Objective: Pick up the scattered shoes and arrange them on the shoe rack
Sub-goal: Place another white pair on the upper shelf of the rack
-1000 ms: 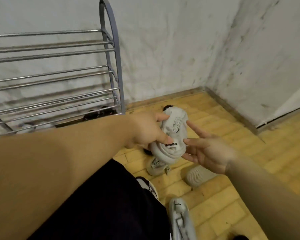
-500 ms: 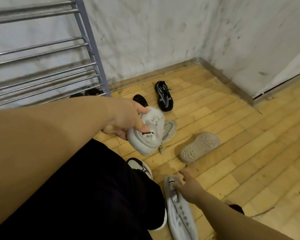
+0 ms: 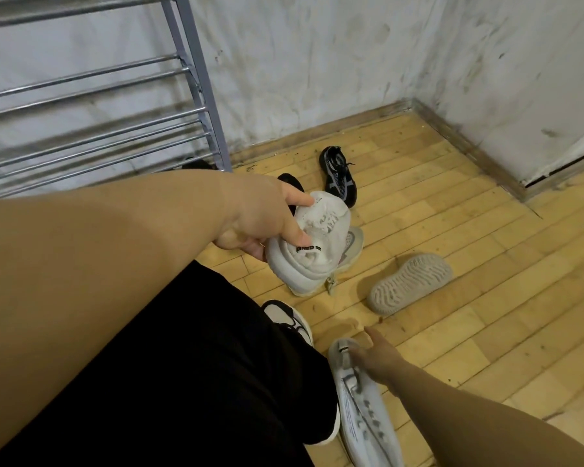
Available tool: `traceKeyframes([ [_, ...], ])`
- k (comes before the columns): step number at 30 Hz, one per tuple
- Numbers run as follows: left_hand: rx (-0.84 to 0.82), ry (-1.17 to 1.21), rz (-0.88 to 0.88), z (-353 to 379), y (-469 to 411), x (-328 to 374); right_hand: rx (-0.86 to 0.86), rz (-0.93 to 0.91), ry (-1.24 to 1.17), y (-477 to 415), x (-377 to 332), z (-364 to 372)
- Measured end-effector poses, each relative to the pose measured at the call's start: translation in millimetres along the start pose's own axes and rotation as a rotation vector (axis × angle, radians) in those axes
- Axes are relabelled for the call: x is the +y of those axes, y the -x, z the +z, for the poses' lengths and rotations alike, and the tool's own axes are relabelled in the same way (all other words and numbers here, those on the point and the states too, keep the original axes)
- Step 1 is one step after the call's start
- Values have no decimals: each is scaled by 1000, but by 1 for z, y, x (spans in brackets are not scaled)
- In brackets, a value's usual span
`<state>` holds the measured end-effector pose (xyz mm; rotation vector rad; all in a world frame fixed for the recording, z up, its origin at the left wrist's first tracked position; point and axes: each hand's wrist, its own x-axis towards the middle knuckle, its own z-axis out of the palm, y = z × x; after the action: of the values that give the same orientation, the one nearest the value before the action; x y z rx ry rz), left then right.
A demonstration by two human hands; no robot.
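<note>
My left hand (image 3: 260, 220) grips a white sneaker (image 3: 317, 244) by its side and holds it above the floor, right of the metal shoe rack (image 3: 196, 96). Lower down, my right hand (image 3: 375, 358) is at the heel opening of a second white sneaker (image 3: 361, 416) lying on the floor, fingers curled into its collar and one finger stretched out. A grey shoe (image 3: 353, 242) lies partly hidden under the held sneaker. Another grey shoe (image 3: 408, 283) lies sole up. A black shoe (image 3: 338, 176) sits near the wall, and a second black one (image 3: 290, 183) peeks out behind my left hand.
The rack's shelves are bare bars; a dark shoe (image 3: 196, 163) shows beneath its lowest bars. A black-and-white sneaker (image 3: 290, 318) pokes out from under my black trouser leg (image 3: 182, 382). Walls meet in a corner at the back right; wooden floor stretches to the right.
My right hand left the held sneaker, dropped to the floor and closed on the heel of the second white sneaker. My left hand lowered its sneaker slightly.
</note>
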<state>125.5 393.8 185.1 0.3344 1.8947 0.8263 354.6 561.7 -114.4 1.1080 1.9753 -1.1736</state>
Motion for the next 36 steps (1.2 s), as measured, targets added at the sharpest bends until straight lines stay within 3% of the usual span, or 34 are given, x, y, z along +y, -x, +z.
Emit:
traceKeyframes([
  [8, -13, 41, 14, 2, 4, 6, -21, -35, -93, -6, -6, 1],
  [14, -11, 47, 8, 1, 7, 7, -107, -214, 236, 19, -44, -22],
  [22, 1, 179, 114, -9, 32, 21, 4, -363, 455, 100, -133, -117],
  [27, 73, 450, 353, -32, 82, 35, 213, -400, 85, 166, -179, -175],
  [32, 195, 623, 557, -71, 138, 26, 171, -516, -367, 231, -241, -185],
  [36, 344, 692, 703, -104, 191, 4, 100, -615, -524, 266, -301, -171],
])
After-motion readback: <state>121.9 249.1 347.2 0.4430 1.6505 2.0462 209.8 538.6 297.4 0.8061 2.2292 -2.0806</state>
